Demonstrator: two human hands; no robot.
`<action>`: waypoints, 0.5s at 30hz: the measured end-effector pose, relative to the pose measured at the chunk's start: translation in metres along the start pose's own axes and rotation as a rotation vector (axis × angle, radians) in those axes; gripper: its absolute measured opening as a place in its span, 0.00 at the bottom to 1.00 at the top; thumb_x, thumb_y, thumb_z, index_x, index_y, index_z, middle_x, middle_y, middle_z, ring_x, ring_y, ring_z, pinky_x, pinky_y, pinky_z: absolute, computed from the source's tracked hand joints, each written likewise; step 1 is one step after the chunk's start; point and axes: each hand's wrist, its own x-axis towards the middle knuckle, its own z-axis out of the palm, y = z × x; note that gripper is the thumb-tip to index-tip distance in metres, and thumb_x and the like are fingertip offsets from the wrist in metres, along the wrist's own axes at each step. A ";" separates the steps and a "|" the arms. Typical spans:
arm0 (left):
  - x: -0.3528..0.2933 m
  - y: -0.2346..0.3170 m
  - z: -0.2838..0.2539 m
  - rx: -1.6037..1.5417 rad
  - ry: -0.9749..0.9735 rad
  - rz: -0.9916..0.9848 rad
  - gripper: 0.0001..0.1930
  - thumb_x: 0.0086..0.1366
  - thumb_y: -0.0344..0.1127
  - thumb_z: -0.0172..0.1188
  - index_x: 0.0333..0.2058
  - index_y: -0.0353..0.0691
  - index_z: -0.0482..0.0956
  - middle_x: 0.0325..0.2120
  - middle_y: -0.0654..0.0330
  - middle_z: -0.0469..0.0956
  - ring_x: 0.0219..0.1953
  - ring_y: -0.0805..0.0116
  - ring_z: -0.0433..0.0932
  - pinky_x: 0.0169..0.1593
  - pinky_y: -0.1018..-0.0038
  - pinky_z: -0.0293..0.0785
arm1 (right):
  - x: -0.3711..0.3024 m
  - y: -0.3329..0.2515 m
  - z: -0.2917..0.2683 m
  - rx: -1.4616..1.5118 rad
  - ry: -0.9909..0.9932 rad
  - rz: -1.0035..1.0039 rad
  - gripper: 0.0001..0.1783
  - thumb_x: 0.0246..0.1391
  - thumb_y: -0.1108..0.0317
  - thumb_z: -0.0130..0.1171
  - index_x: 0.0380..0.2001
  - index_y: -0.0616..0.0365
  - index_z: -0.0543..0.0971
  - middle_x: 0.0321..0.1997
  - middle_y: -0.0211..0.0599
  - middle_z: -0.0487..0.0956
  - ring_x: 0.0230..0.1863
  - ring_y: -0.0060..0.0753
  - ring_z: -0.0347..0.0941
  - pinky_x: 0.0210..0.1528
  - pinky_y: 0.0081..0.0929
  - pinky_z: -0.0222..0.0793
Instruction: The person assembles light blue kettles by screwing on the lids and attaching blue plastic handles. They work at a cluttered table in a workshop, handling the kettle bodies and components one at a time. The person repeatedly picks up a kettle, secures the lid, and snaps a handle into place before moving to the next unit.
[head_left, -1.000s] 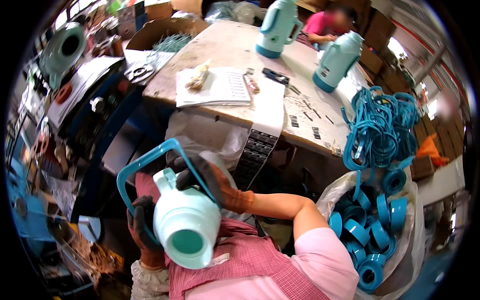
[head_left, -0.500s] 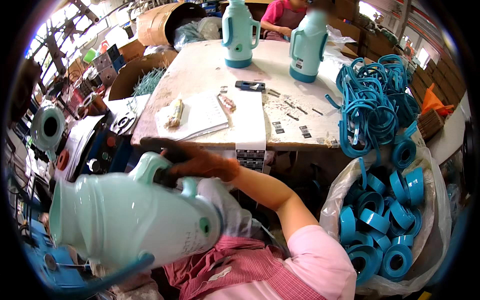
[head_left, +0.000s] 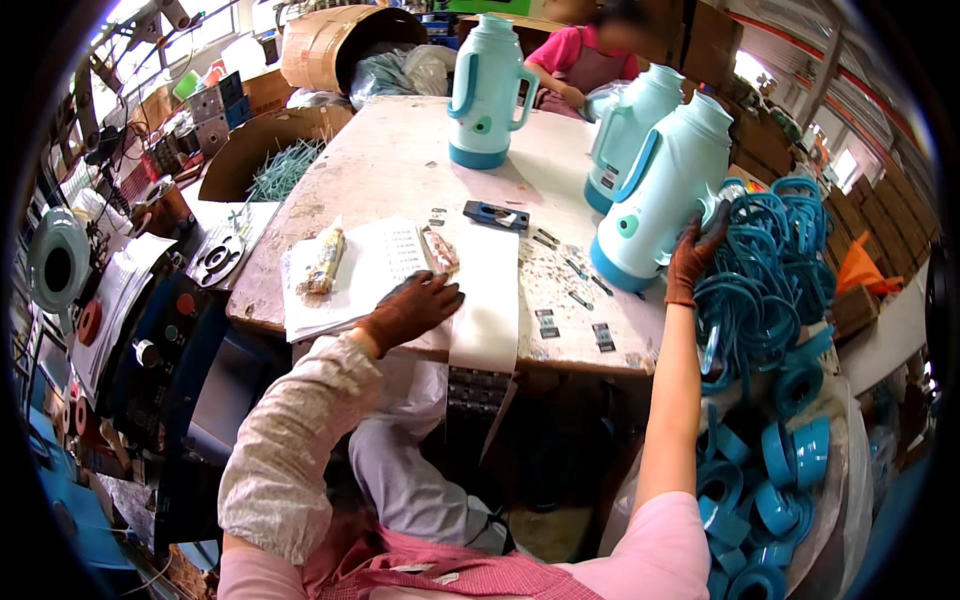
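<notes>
A mint-green thermos jug (head_left: 672,180) with a blue base stands tilted in the picture at the table's right front. My right hand (head_left: 697,252), in a brown glove, is closed round its handle. Partly behind it is a second mint jug (head_left: 640,105); a third jug (head_left: 488,95) stands farther back. My left hand (head_left: 415,310), gloved too, has its fingers stretched out at the edge of a white label strip (head_left: 484,310) and beside some paper sheets (head_left: 375,255). A used tube (head_left: 325,262) lies on those sheets. Behind the strip is a dark flat tool (head_left: 496,215).
Teal plastic handles (head_left: 770,260) are heaped at the table's right edge, above a clear bag of blue rings (head_left: 775,510). Small dark labels (head_left: 603,337) lie near the front edge. A machine (head_left: 160,350) stands left, a carton of thin sticks (head_left: 285,170) behind it. A co-worker (head_left: 590,65) sits opposite.
The jug that lay sideways in my right hand at the left is now upright on the table's right side, still gripped. My left hand has come into view over the papers and strip.
</notes>
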 end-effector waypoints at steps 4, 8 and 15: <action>0.033 -0.017 0.022 -0.008 -0.032 0.158 0.14 0.57 0.33 0.53 0.43 0.42 0.73 0.39 0.64 0.72 0.48 0.66 0.69 0.53 0.71 0.64 | 0.021 0.064 0.050 -0.382 -0.081 0.006 0.40 0.52 0.72 0.54 0.66 0.56 0.50 0.64 0.54 0.60 0.63 0.51 0.59 0.62 0.40 0.57; 0.040 -0.021 0.041 -0.014 -0.108 0.217 0.08 0.57 0.36 0.54 0.36 0.45 0.74 0.30 0.66 0.71 0.42 0.68 0.71 0.49 0.73 0.65 | 0.011 0.010 0.088 -0.768 -0.241 -0.184 0.39 0.45 0.63 0.64 0.61 0.55 0.60 0.52 0.54 0.72 0.52 0.54 0.68 0.54 0.42 0.64; 0.044 -0.022 0.056 -0.759 0.211 -0.245 0.10 0.55 0.34 0.62 0.38 0.47 0.81 0.36 0.63 0.79 0.45 0.62 0.74 0.50 0.63 0.67 | -0.131 -0.143 0.062 -0.141 -1.256 -0.240 0.42 0.34 0.48 0.70 0.55 0.44 0.69 0.51 0.33 0.71 0.52 0.39 0.67 0.53 0.38 0.61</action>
